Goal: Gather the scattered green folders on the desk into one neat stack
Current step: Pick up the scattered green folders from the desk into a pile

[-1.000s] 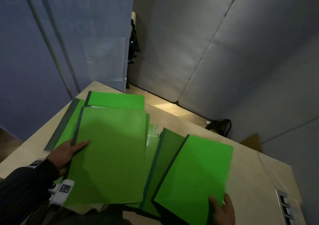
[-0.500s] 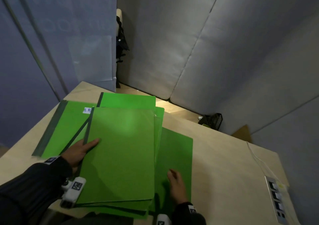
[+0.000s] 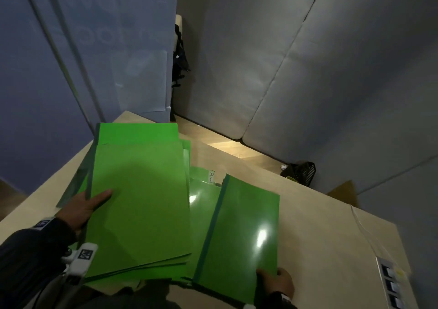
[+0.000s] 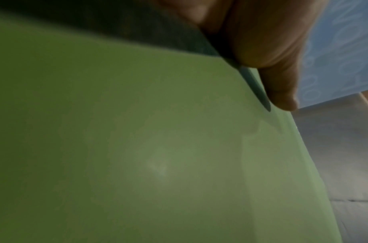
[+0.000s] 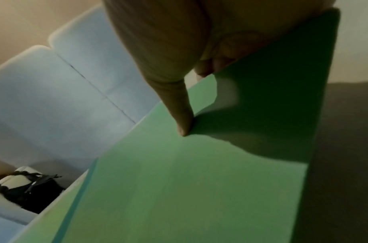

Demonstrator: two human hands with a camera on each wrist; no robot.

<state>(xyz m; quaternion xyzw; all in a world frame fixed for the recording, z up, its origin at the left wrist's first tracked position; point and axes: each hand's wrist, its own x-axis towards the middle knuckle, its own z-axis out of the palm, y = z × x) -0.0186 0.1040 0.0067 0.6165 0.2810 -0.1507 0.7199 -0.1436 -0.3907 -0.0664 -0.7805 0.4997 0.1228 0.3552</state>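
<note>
A stack of green folders (image 3: 139,202) lies on the left of the wooden desk (image 3: 312,237), with one folder (image 3: 137,132) sticking out at the back. My left hand (image 3: 85,206) grips the stack's left edge, thumb on top; the left wrist view shows that thumb (image 4: 272,69) against the folder stack (image 4: 137,148). To the right, a glossy green folder (image 3: 241,228) with a dark spine is tilted. My right hand (image 3: 276,283) pinches its near right corner, and the right wrist view shows the thumb (image 5: 179,106) pressing on this glossy folder (image 5: 179,189). Between the two lies a labelled folder (image 3: 201,190).
A power strip (image 3: 391,282) and a thin cable (image 3: 362,225) sit at the desk's right edge. A black basket (image 3: 301,172) stands on the floor behind the desk. Grey padded panels and a blue wall close in the back and left.
Half a second ago my right hand lay flat on the right-hand folder; now it pinches a glossy folder's near corner. My left hand keeps its grip on the stack.
</note>
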